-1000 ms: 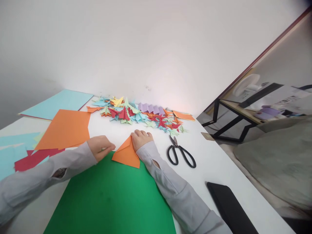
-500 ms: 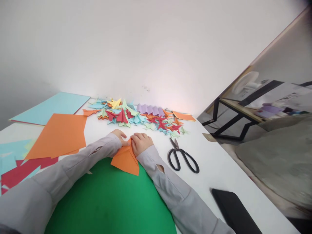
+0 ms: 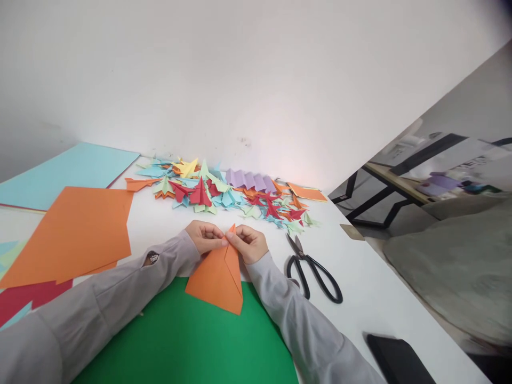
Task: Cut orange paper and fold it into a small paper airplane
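Note:
An orange folded paper (image 3: 218, 282) with a pointed top and a crease down its right part is held between both hands, its wide lower edge over a green sheet (image 3: 192, 336). My left hand (image 3: 206, 237) pinches it near the tip from the left, fingers curled. From the right, my right hand (image 3: 248, 242) grips the same tip, thumb pressed on the front. The two thumbs almost meet. The fingertips behind the paper are hidden.
Folded paper planes (image 3: 200, 193) lie heaped along the wall, with a purple pleated paper (image 3: 251, 181). Black-handled scissors (image 3: 314, 266) lie at right, a black flat object (image 3: 400, 360) nearer. Orange sheets (image 3: 80, 229) and a light blue sheet (image 3: 68, 173) lie left on the white table (image 3: 156, 234).
My left hand has come right from beside the orange paper and taken hold of its tip. The right hand has shifted its grip, and the paper is turned and tilted towards me.

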`<state>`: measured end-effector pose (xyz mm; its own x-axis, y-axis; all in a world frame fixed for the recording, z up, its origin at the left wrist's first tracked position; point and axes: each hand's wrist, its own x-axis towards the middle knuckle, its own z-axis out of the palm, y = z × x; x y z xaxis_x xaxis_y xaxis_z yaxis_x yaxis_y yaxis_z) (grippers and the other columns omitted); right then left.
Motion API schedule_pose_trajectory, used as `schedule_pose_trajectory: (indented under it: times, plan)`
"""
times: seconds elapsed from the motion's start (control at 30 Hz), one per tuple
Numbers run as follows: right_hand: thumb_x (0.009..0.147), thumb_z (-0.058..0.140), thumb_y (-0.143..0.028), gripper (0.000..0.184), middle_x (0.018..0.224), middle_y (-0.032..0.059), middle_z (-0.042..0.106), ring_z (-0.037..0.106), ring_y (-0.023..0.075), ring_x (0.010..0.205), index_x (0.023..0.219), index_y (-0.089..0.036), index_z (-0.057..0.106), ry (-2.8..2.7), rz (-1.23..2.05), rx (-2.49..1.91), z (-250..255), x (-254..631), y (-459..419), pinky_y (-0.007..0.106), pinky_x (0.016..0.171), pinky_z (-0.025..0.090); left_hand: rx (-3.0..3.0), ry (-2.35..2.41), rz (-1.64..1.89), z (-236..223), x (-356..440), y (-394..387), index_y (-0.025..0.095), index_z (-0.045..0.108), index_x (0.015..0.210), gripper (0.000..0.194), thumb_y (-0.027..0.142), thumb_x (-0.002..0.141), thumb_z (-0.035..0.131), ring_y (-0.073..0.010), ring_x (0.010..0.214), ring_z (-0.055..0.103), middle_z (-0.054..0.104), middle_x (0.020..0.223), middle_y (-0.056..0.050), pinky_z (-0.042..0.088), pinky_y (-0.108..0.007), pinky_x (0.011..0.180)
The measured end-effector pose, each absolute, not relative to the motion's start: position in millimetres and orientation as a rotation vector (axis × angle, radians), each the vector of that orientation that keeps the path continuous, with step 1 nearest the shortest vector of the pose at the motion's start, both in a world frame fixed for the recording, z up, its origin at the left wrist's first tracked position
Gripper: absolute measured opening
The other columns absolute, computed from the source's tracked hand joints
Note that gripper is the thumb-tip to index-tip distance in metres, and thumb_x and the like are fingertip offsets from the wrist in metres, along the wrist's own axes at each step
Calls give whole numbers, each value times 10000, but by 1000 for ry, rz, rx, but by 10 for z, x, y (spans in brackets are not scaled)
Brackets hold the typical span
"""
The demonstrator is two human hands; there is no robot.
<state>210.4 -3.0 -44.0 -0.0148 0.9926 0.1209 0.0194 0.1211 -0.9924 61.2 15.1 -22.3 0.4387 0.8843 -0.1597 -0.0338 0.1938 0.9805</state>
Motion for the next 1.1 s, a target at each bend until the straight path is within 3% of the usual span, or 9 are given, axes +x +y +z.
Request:
schedule_pose_trajectory:
  times: [0.13,0.37,0.63,0.87,1.1]
  plan:
    - [590,694,-463,323,481,-48,504,386,74,428,580,-181,538,-1241,1172,-1100,-428,2070,-52,216,430,301,1306,850,767,-235,602,133,113,628,569,263,349,531,737,-24,355,321,449,373,65,230,-167,362]
    - [563,729,-411,290,477,-47,515,384,70,440,535,-175,563,-1264,1157,-1065,-431,2103,-30,216,444,313,1377,860,777,-291,608,121,113,639,547,237,330,525,732,-30,356,342,465,369,54,252,-166,358]
    - [559,716,-467,313,523,-21,586,469,90,474,594,-170,623,-1216,1202,-1087,-442,2123,-29,228,476,388,1311,891,746,-205,593,90,122,633,556,225,322,535,733,-44,348,393,481,377,54,282,-167,351]
    - [558,737,-417,291,520,-42,584,471,72,433,621,-174,588,-1162,1278,-1074,-418,2056,-86,204,439,363,1224,939,872,-247,586,137,113,611,560,246,323,533,738,-40,367,395,477,392,58,306,-164,368]
    - [553,743,-400,285,474,-32,586,464,70,392,584,-158,597,-1181,1355,-1098,-415,2027,-144,198,402,356,1005,760,891,-225,556,192,106,686,769,344,396,585,716,-97,542,537,585,582,-6,446,-214,480]
